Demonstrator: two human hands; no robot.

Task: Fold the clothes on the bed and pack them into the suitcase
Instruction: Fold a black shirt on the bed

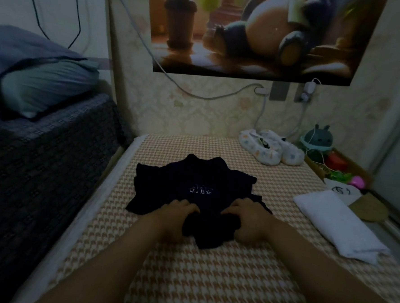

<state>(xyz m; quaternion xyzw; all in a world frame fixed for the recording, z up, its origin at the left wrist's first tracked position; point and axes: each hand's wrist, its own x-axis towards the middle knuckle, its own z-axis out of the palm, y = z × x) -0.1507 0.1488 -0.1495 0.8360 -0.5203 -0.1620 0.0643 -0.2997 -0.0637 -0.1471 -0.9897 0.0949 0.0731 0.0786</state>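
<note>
Garment: dark top (199,191) with pale lettering lies crumpled on the bed (209,280), most of it spread just beyond the fingertips and its near edge bunched between both hands.
Left hand: left hand (178,216) curls its fingers into that bunched edge, gripping fabric.
Right hand: right hand (248,221) does the same just beside it, fingers tucked into the cloth.
Done: white folded cloth (339,225) lies well right of the right fingers and looks finished.
Left: the dark top has no neat fold yet.
Suitcase: not in view, so packing cannot be judged.
Stage: probably early to middle.
</note>
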